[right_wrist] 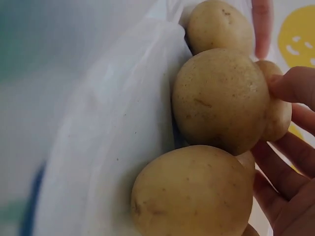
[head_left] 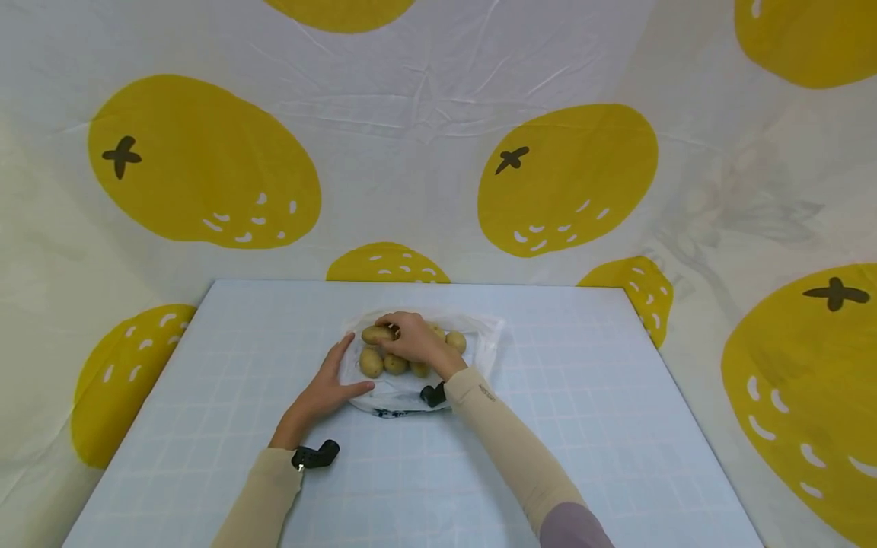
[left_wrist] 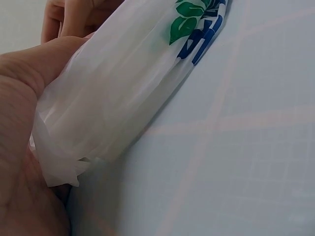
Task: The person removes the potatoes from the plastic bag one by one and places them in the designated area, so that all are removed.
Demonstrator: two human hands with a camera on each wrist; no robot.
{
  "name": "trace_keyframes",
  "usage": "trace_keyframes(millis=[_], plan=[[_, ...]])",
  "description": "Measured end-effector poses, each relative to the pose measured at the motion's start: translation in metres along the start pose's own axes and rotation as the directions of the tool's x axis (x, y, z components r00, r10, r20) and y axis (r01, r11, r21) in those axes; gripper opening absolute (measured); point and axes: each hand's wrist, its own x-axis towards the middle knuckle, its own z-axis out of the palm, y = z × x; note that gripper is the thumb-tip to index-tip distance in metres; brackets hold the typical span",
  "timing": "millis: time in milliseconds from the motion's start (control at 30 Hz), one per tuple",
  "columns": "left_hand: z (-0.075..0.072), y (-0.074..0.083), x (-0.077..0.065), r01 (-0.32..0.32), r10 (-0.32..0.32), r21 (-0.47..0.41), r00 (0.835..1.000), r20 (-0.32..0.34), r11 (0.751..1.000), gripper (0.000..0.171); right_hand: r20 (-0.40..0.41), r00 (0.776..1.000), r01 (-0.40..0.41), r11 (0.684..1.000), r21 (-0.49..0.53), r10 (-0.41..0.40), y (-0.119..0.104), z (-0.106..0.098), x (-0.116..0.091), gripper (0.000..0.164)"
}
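Observation:
A thin white plastic bag point(head_left: 489, 339) lies spread on the table with several potatoes point(head_left: 371, 363) on it. My right hand point(head_left: 414, 339) reaches over them from the right and grips one potato point(right_wrist: 281, 118) at the far left of the group, thumb on its near side and fingers behind. Against the bag's left edge rests my left hand point(head_left: 330, 390), thumb and fingers spread wide. In the left wrist view, the bag's crumpled side point(left_wrist: 108, 93) lies against the palm, with green and blue print higher up. My right forearm partly hides the potatoes at right.
The table point(head_left: 589, 426) has a pale checked cover. Behind it hangs a white cloth point(head_left: 397, 167) printed with large yellow fruit. A small black camera point(head_left: 318, 454) sits on the left wrist, another point(head_left: 433, 394) on the right.

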Motion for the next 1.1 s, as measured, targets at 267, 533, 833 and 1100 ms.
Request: trace_keyframes(millis=[267, 533, 833, 1100], plan=[[-0.001, 0.0, 0.0, -0.007, 0.007, 0.01, 1.0, -0.012, 1.0, 0.111, -0.055, 0.998, -0.026, 0.998, 0.049, 0.029, -0.001, -0.005, -0.009, 0.038], [0.001, 0.001, 0.0, 0.002, -0.001, 0.008, 1.0, -0.013, 1.0, 0.111, -0.113, 0.993, -0.005, 0.995, 0.098, 0.016, 0.0, -0.008, -0.017, 0.037], [0.001, 0.002, 0.001, 0.033, -0.032, 0.004, 0.999, -0.014, 0.999, 0.111, -0.193, 0.981, 0.046, 0.984, 0.175, -0.012, -0.001, -0.011, -0.03, 0.036], [0.001, 0.001, 0.0, 0.024, -0.024, 0.002, 1.0, -0.017, 1.0, 0.112, -0.213, 0.977, 0.038, 0.972, 0.232, 0.013, -0.003, -0.012, -0.048, 0.036]])
